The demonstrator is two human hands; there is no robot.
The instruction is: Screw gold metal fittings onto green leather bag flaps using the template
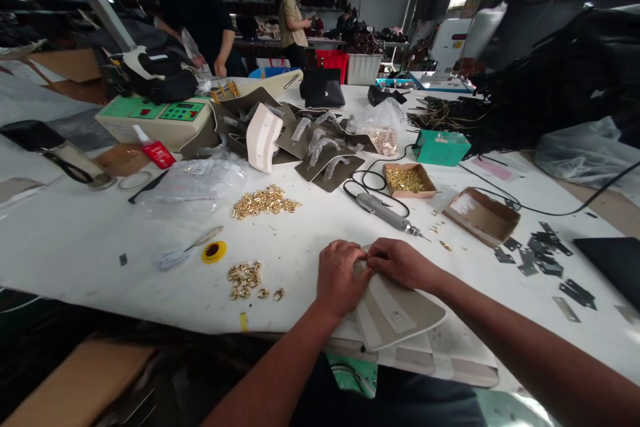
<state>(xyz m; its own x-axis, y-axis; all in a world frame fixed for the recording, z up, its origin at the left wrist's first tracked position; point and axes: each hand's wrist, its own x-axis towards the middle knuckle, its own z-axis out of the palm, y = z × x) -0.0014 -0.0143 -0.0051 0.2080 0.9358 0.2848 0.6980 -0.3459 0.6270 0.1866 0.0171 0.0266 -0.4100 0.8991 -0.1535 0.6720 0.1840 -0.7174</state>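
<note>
A pale grey-beige bag panel with light strips lies at the table's front edge. My left hand is closed over its upper left end, thumb and fingers gripping the panel. Beside it, my right hand pinches at the same end with curled fingertips; whatever small piece lies between them is hidden. Just beyond the hands rests a grey electric screwdriver, its bit pointing right. To the left are a small group of gold clasps and a larger pile of gold hardware.
Behind stand stacked dark panels and a white panel. Rightward are a carton of brass screws, an open carton, a green box and scattered metal plates. A yellow tape roll lies left. Two people stand farther back.
</note>
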